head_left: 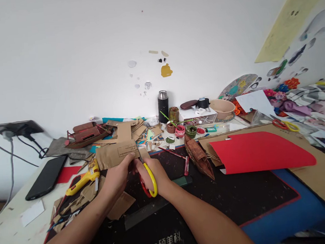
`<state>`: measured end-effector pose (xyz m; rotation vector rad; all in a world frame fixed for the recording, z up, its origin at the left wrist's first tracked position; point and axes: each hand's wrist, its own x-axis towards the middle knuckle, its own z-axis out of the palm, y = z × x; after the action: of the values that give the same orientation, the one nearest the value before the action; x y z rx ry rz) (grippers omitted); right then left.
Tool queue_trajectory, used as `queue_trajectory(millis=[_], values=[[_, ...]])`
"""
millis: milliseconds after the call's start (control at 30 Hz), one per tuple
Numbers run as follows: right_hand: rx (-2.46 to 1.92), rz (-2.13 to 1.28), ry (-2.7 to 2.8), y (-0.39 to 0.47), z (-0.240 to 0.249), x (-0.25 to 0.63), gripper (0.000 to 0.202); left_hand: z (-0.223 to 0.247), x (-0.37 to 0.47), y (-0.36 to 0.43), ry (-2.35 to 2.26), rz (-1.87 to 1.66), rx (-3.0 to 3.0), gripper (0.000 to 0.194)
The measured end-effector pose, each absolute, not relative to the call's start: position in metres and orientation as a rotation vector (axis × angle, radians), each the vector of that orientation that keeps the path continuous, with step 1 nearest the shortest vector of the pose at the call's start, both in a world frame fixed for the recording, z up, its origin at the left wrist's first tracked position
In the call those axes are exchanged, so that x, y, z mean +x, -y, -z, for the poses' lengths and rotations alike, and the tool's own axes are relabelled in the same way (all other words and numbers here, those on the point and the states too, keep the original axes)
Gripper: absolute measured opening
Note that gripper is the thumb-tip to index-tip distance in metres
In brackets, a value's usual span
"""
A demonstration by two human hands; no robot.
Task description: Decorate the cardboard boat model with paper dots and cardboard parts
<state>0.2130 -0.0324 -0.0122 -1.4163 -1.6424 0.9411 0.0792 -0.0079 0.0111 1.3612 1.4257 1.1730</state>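
Note:
Printed brown cardboard (112,155) is pinched in my left hand (120,172), held above the dark mat. My right hand (157,175) is closed round the red and yellow handles of the scissors (151,179). The scissor blades point away from me and lie at the right part of the cardboard, close to my left fingertips. How far the blades are apart is too small to tell. A loose cardboard piece (121,205) rests on the mat beneath my wrists.
A yellow glue gun (84,181) and a black phone (46,177) lie at the left. Right of my hands are a brown model boat (198,155) and red paper (261,151). Behind stand open paint jars (191,131) and a black flask (163,107).

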Motion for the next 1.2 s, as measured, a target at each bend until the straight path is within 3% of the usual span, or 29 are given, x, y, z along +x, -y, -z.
queue_trajectory(millis=[200, 333, 500, 767, 1067, 1200], values=[[-1.289, -1.103, 1.369, 0.028, 0.014, 0.220, 0.056, -0.044, 0.052, -0.005, -1.279, -1.029, 1.431, 0.047], [-1.225, -1.177, 1.229, 0.025, 0.011, 0.223, 0.058, -0.063, 0.021, -0.018, -1.323, -0.681, 1.662, 0.046], [-1.289, -1.062, 1.353, 0.029, 0.013, 0.221, 0.057, -0.072, 0.003, -0.031, -1.232, -0.471, 1.685, 0.044], [-1.387, -0.895, 1.546, 0.034, 0.017, 0.219, 0.050, -0.057, -0.011, -0.054, -1.353, -0.500, 1.828, 0.059], [-1.431, -0.820, 1.579, 0.031, 0.020, 0.219, 0.043, -0.039, -0.015, -0.066, -1.278, -0.746, 1.688, 0.056], [-1.427, -0.762, 1.624, 0.032, 0.020, 0.219, 0.040, -0.035, -0.013, -0.068, -1.254, -0.835, 1.714, 0.066]])
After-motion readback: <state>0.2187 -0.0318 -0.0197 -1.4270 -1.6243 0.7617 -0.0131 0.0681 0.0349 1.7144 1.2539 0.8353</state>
